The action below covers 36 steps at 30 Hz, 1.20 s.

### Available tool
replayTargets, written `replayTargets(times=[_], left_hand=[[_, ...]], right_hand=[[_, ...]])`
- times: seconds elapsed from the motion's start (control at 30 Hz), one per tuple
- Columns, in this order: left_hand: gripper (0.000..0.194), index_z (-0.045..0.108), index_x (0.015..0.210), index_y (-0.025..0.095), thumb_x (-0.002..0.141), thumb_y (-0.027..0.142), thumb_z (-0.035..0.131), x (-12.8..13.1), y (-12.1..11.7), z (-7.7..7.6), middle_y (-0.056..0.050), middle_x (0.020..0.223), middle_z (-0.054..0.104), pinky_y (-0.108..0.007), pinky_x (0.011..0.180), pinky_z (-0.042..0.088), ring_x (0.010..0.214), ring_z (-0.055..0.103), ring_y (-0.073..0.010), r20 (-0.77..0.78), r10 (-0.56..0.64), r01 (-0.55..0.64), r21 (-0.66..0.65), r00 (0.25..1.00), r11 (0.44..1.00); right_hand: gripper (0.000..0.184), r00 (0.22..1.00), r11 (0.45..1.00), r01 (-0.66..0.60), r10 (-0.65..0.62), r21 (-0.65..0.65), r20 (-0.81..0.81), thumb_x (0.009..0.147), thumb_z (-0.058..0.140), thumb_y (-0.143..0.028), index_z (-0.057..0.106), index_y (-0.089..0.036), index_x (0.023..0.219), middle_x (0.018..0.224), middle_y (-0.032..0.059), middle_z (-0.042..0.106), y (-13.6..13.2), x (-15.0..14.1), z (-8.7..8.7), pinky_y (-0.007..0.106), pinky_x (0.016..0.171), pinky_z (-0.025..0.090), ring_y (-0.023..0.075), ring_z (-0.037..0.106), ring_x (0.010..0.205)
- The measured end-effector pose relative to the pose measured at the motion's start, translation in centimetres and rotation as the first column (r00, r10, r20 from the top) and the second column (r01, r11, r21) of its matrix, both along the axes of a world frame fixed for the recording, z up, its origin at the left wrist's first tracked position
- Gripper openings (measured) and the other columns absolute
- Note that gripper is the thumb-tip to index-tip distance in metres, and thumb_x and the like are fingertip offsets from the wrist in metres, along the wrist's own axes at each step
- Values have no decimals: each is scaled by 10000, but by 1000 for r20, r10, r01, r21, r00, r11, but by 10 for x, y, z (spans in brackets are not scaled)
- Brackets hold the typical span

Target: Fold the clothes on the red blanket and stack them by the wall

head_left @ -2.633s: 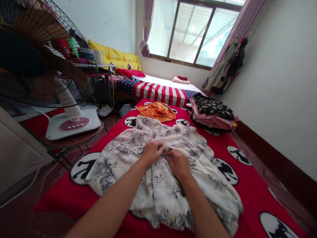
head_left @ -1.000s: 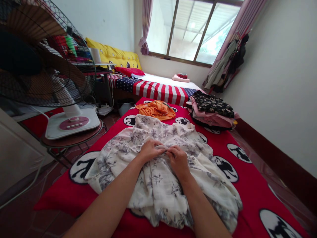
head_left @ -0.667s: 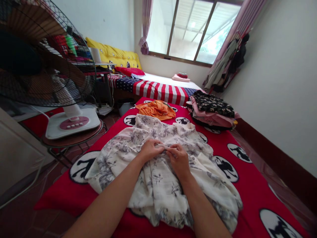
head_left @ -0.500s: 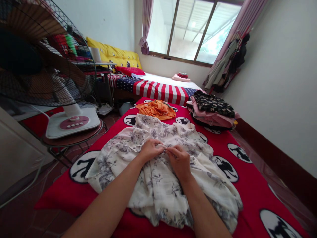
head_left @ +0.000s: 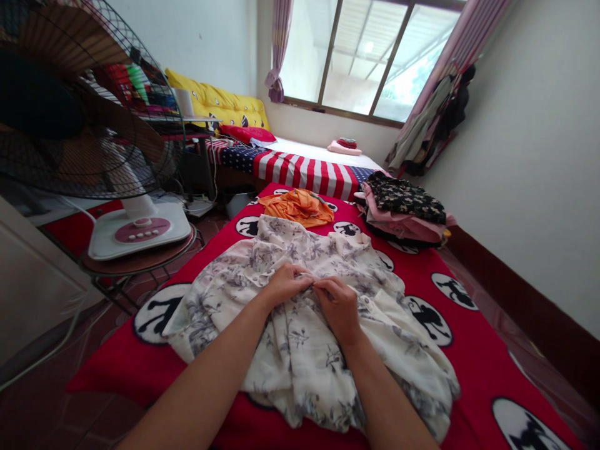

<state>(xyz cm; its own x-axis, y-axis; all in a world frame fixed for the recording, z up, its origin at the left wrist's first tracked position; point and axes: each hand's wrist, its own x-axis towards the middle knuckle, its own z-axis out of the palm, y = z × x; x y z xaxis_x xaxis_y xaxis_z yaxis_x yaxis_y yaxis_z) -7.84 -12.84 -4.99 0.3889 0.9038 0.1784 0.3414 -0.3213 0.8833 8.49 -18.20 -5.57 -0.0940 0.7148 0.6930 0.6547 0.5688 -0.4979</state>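
Observation:
A white shirt (head_left: 309, 362) with a grey floral print lies spread out on the red cloth (head_left: 473, 350), its collar pointing away from me. Small buttons show along its front. Both hands meet at the middle of the shirt front, fingertips almost touching. My left hand (head_left: 287, 286) is closed in a pinch on the shirt's front edge. From the other side, my right hand (head_left: 338, 306) pinches the fabric too, thumb and fingers pressed together. Whether a button sits between the fingertips is hidden.
Beyond the collar lies a crumpled orange garment (head_left: 300, 207). Folded clothes (head_left: 405, 203) are stacked at the back right. At the left, a fan (head_left: 135, 231) stands on a round stool. A bed with a striped cover (head_left: 304, 172) is under the window, and clothes (head_left: 434, 119) hang by the right wall.
Almost nothing differs. Both hands keep their pinch at the shirt's middle, and the whole view has shifted very slightly.

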Motion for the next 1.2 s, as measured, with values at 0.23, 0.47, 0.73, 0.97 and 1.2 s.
replayTargets(times=[0.23,0.47,0.73,0.97,1.2], left_hand=[[299,775,903,126,756,324,607,1,1,-1,-40,832,760,-238,723,495,807,682,-198,13,-11,11,-12,1000,1000],[291,775,913,133,761,315,606,1,0,-2,-40,865,762,-235,745,502,830,685,-196,38,-35,36,-23,999,999],[303,772,888,115,721,335,648,0,-4,6,-44,821,754,-234,677,481,767,664,-196,22,-35,36,-32,999,999],[295,771,915,122,731,315,645,-2,-7,9,-19,761,741,-216,623,453,686,638,-164,51,-78,79,-33,996,996],[292,768,942,129,729,286,644,0,-6,4,-41,837,762,-243,701,490,774,672,-195,53,-66,66,6,996,998]], right_hand=[[124,1000,1000,0,0,18,-18,849,593,-167,685,-206,777,784,32,680,-1,0,2,258,690,507,149,630,709],[130,1000,1000,17,-17,21,-12,845,595,-164,682,-215,763,792,28,676,-1,0,1,252,683,503,144,625,709],[124,998,998,46,-45,33,-52,820,595,-141,654,-209,735,799,27,631,0,-1,2,266,692,499,152,609,737],[150,994,995,88,-85,46,-61,803,612,-156,667,-202,935,970,75,665,4,2,-3,321,779,536,200,639,897],[163,999,999,33,-33,-3,-7,822,589,-143,706,-218,906,843,45,717,4,3,-3,304,731,539,186,675,771]])
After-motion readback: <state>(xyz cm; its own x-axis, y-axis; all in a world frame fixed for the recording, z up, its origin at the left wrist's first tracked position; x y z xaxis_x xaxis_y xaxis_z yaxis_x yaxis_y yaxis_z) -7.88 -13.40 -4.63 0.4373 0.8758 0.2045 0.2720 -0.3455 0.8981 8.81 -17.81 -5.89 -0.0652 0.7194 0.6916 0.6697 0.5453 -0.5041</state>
